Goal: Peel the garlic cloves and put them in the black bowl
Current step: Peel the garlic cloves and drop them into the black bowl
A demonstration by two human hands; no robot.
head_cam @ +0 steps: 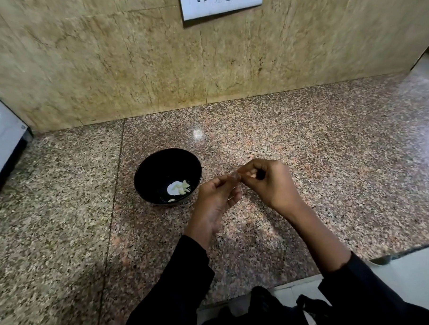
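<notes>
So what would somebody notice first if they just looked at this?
Probably the two hands in the middle, the left hand and right hand meeting fingertip to fingertip, pinching something small between them. Just left of them sits the black bowl on the speckled counter, with pale garlic pieces inside.

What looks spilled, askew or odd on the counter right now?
Nothing stands out. The black bowl sits upright on the counter with pale peeled cloves inside; both hands, left and right, pinch a small piece beside it.
</notes>
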